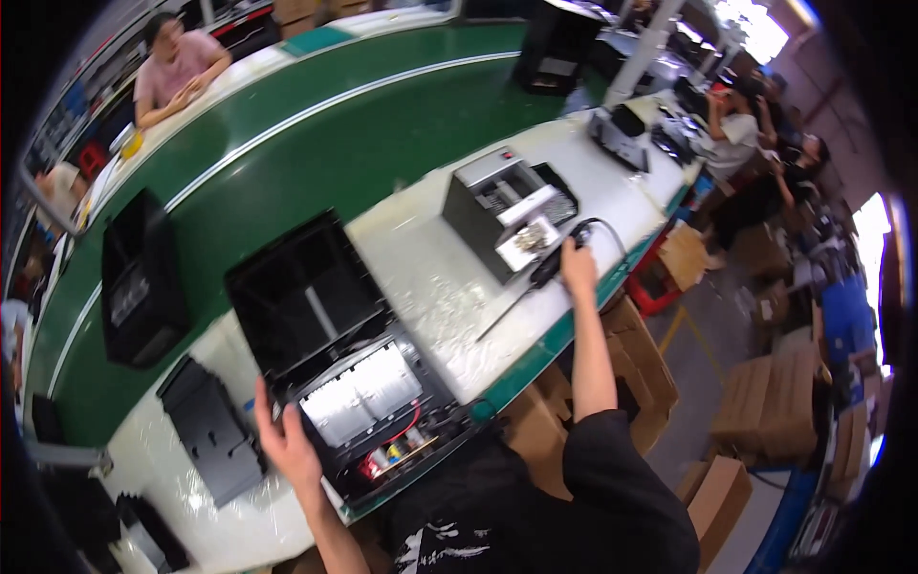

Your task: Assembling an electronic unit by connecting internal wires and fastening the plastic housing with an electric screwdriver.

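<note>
My right hand is closed around a black electric screwdriver. Its long thin bit slants down to the left over the white worktop, and a cord loops off its rear. My left hand, fingers spread, is beside the left edge of an opened black appliance housing. Inside that housing are a silvery metal plate, red wires and a circuit board with small parts. A deep black shell lies open against its far side. Left of my left hand rests a flat dark panel.
Beyond the screwdriver are a grey metal box and a white tray of small screws. A black casing stands on the green conveyor. Cardboard boxes sit below the right edge. Co-workers are across and far right.
</note>
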Tool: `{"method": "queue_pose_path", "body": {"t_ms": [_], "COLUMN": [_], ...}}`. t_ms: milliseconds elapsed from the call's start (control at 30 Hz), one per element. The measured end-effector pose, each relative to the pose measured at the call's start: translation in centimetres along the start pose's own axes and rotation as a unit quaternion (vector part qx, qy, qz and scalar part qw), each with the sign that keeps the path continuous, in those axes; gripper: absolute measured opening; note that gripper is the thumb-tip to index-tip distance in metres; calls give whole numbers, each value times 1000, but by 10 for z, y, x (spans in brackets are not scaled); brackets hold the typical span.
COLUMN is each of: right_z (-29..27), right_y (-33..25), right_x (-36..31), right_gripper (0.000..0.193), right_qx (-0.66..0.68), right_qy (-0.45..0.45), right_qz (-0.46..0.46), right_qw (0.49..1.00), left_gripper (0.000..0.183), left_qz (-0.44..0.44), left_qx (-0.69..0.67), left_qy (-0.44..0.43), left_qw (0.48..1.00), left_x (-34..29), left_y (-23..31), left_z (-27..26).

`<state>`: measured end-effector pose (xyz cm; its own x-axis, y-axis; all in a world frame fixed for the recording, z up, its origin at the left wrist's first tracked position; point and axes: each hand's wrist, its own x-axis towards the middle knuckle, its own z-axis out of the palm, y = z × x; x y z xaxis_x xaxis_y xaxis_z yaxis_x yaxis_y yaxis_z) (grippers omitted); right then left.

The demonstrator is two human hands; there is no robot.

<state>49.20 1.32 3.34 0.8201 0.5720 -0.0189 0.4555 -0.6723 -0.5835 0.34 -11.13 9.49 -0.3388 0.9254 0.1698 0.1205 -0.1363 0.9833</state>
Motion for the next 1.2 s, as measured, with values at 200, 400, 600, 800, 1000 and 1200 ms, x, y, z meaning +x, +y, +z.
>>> {"method": "queue_pose_path", "body": {"t_ms": [200, 400, 600, 800, 1000, 1200], "right_z": [12, -14, -149, -191, -169, -144], "right_y": [6, 36, -49, -85, -123, -114], "right_x": [11, -2, -56, -64, -79, -66], "right_gripper": [77, 40, 27, 31, 58, 61], "right_qx": [-79, 336, 780, 749, 576, 581], "right_qy": [45, 96, 23, -8, 204, 119], "right_qz": [1, -40, -167, -307, -422, -430], "right_qw": [996, 936, 602, 587, 670, 681], "left_gripper": [50, 55, 66, 71, 70, 71], "left_qz": [-13, -26, -79, -91, -86, -85], "left_qx": [-10, -26, -69, -78, -50, -28], "left_qy": [-1, -36, -29, -3, 1, 3], "left_qw": [1000, 999, 994, 993, 995, 996], "left_x": [-1, -16, -26, -27, -30, -29], "left_y": [4, 8, 15, 22, 24, 18], "left_z": [5, 2, 1, 10, 11, 9]}}
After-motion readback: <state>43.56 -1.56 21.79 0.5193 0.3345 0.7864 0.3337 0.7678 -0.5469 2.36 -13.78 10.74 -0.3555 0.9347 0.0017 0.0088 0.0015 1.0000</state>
